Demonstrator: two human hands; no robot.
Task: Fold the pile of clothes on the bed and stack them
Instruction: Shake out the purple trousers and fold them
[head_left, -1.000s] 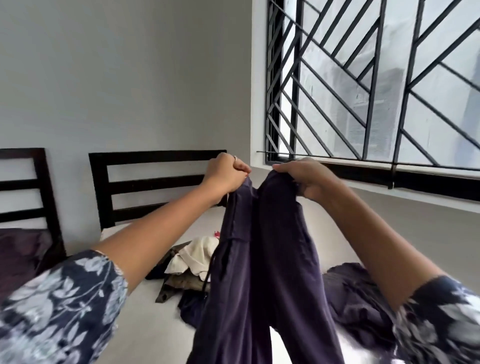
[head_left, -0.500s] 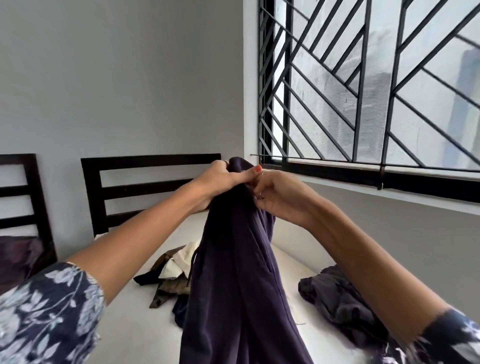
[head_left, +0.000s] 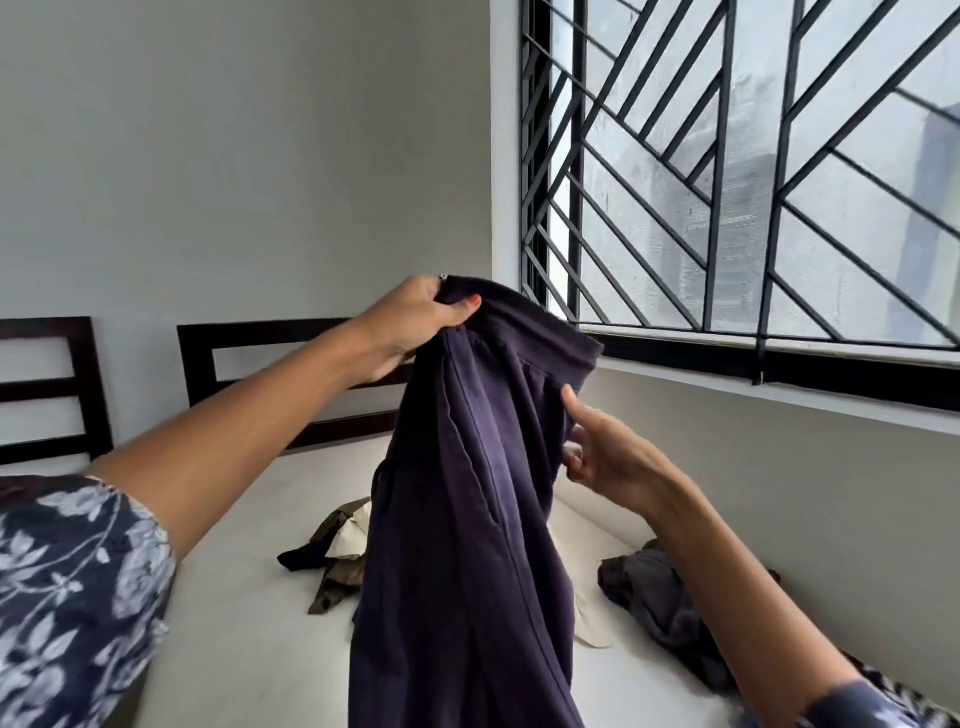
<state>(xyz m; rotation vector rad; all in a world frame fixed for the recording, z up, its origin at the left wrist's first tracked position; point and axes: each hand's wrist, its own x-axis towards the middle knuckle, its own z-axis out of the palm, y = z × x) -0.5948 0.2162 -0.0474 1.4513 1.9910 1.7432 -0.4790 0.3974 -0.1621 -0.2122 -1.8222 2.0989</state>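
Head view: left hand (head_left: 415, 322) grips trousers (head_left: 467, 519) aloft, right hand (head_left: 597, 457) loose beside them — clothes (head_left: 337, 551) on bed (head_left: 249, 597) lie unfolded.

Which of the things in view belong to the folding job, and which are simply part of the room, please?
Part of the job:
- purple trousers, held up in the left hand
- right hand, open beside them
- mixed pile of clothes on the bed
- dark crumpled garment

Just there:
- headboard
- window grille
- wall
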